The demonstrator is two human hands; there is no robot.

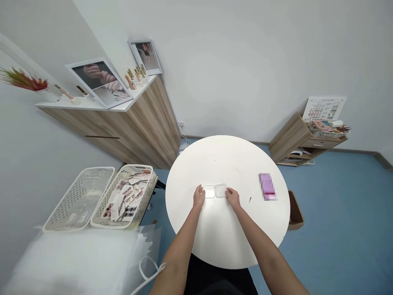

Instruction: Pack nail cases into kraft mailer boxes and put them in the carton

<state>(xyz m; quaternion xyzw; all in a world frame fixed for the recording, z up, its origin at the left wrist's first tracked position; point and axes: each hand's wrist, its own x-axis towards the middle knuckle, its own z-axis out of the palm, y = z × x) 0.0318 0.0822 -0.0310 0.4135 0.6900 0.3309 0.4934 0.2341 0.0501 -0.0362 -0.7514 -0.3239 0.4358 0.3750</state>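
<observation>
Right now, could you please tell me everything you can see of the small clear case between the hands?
The small clear case looks like see-through plastic, opened flat into two round-cornered halves lying side by side on the white round table, near its middle. The left hand meets its left edge and the right hand its right edge; whether they pinch it is too small to tell. Contents cannot be made out.
</observation>
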